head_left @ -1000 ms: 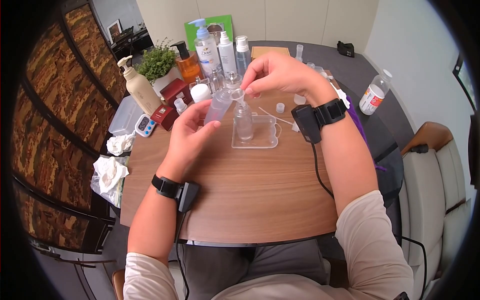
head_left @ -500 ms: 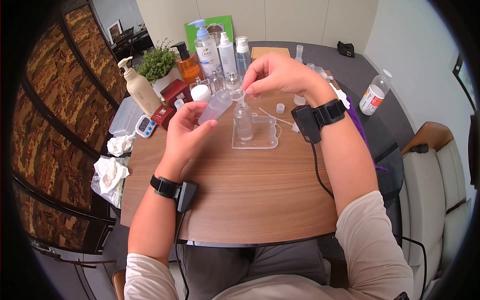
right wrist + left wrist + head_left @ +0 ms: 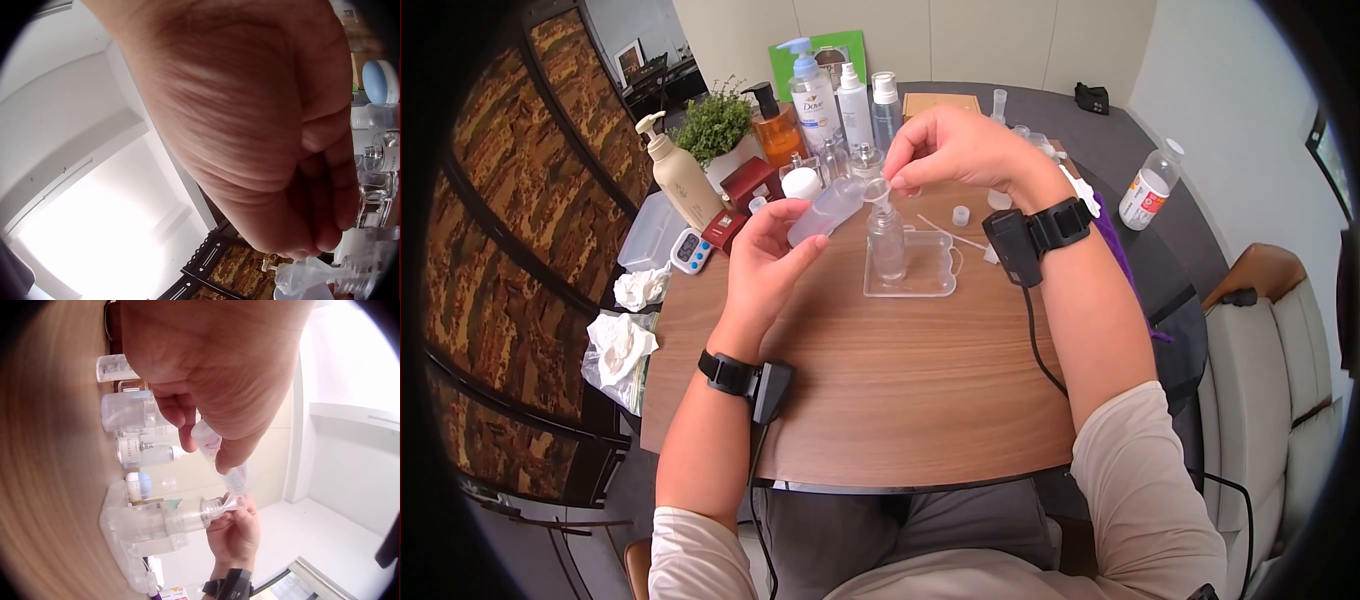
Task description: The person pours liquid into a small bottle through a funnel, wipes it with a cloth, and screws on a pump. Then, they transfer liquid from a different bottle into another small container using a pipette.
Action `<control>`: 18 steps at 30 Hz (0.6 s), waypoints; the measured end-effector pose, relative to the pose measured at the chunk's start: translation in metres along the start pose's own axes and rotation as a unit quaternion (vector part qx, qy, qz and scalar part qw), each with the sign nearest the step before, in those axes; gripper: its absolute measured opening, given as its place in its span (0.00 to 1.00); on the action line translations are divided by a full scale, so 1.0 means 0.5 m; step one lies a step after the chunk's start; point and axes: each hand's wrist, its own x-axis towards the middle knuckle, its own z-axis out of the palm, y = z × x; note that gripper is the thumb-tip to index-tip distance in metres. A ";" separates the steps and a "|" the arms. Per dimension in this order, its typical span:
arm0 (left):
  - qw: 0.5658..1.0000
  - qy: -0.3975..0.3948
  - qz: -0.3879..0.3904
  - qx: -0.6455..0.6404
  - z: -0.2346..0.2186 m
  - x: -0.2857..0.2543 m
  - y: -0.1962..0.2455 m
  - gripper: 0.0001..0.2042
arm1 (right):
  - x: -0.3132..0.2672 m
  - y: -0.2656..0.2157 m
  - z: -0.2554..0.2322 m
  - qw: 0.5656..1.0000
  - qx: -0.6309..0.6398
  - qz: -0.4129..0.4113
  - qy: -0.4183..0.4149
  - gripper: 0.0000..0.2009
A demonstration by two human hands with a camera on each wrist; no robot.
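Observation:
My left hand (image 3: 762,262) holds a translucent plastic bottle (image 3: 828,212) tilted well over, its mouth end at a small clear funnel (image 3: 877,190). The thumb lies along the near side of the bottle, fingers on the far side. With thumb and fingertips my right hand (image 3: 965,150) pinches the funnel's rim. The funnel sits in the neck of a clear bottle (image 3: 888,248), which stands upright in a shallow clear plastic tray (image 3: 925,288). In the left wrist view the tilted bottle (image 3: 236,480) shows faint pink print, and the funnel (image 3: 232,503) lies against the right fingers.
Behind the hands stand several pump bottles, a white-capped jar (image 3: 801,184), dark red boxes (image 3: 750,182) and a potted plant (image 3: 712,125). At left lie a timer (image 3: 690,252) and crumpled tissues (image 3: 620,345). A small cap (image 3: 961,215) and a labelled bottle (image 3: 1150,185) are on the right.
My left hand has shifted slightly left and tipped the plastic bottle further toward horizontal. The right hand, funnel and clear bottle have stayed in place.

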 end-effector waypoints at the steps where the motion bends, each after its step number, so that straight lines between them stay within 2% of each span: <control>1: 1.000 0.002 -0.005 0.008 0.001 0.001 0.003 0.21 | 0.001 0.000 -0.002 1.000 0.002 -0.002 0.003 0.07; 18: 0.999 0.015 0.047 0.006 -0.004 0.006 -0.007 0.21 | 0.004 0.003 -0.004 1.000 0.002 0.001 0.005 0.08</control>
